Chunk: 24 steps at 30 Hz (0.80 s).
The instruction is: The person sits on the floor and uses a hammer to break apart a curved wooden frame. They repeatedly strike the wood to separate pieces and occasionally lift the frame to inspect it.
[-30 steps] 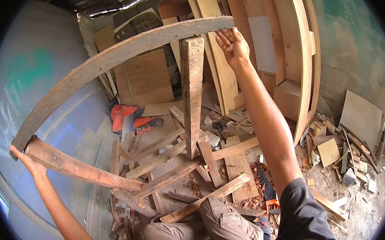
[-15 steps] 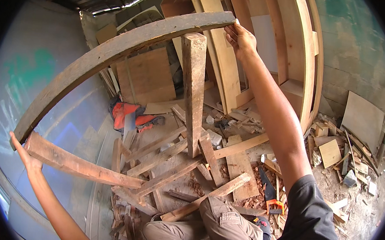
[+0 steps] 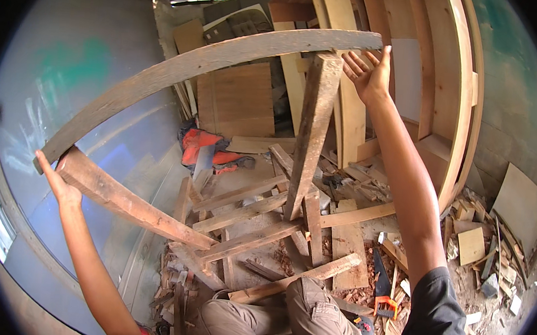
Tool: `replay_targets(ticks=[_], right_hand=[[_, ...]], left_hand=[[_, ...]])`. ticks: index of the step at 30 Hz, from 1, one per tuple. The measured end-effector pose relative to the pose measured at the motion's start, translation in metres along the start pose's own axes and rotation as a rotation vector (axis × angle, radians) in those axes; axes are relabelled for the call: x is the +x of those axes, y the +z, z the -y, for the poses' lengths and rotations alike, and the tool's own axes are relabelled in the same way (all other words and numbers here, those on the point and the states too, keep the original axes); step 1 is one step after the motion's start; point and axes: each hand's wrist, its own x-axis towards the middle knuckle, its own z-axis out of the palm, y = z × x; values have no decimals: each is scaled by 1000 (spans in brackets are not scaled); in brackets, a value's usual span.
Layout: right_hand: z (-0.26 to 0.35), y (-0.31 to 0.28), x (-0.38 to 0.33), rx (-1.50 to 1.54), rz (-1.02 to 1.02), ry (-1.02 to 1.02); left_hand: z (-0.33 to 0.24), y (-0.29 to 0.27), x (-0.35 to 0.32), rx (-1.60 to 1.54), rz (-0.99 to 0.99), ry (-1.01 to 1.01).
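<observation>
A long, weathered grey wooden plank (image 3: 207,57) lies across the tops of two rough wooden posts, the right post (image 3: 316,115) and the left post (image 3: 123,201). The posts rise from a low wooden frame (image 3: 257,240) in front of my legs. My left hand (image 3: 64,190) is at the plank's left end, one digit stretched along the end; its other fingers are mostly hidden by the wood. My right hand (image 3: 371,78) is at the right end, palm up and fingers spread beneath it, the thumb against the plank's end.
A loose wood strip (image 3: 298,280) lies across my legs. To the right is a handsaw (image 3: 384,287) with an orange handle, among shavings and offcuts. A tall wooden cabinet (image 3: 441,99) stands behind. An orange-and-dark cloth (image 3: 210,151) lies near the grey wall (image 3: 121,51).
My view has shifted, so the whole scene sits farther right. My right hand's fingers have opened out from the plank's end and spread. The plank still lies over both posts.
</observation>
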Motion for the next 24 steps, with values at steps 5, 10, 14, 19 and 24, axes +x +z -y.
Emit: replay_targets(ticks=[5,10,14,19,24], right_hand=[[-10,30,-6,134,84,-78],[-16,41,-9,257,47,-59],[-16,34,-4,203,26,-114],[-15,46,-9,70,-101,-92],[-25,42,-4,-250,-214,-100]], left_hand=[[2,6,-9,30,-4,188],[-2,0,-8,-83,-28,107],[6,5,-9,-25,-49,195],[3,12,-11,9,-95,193],[-1,4,-8,-46,61,143]])
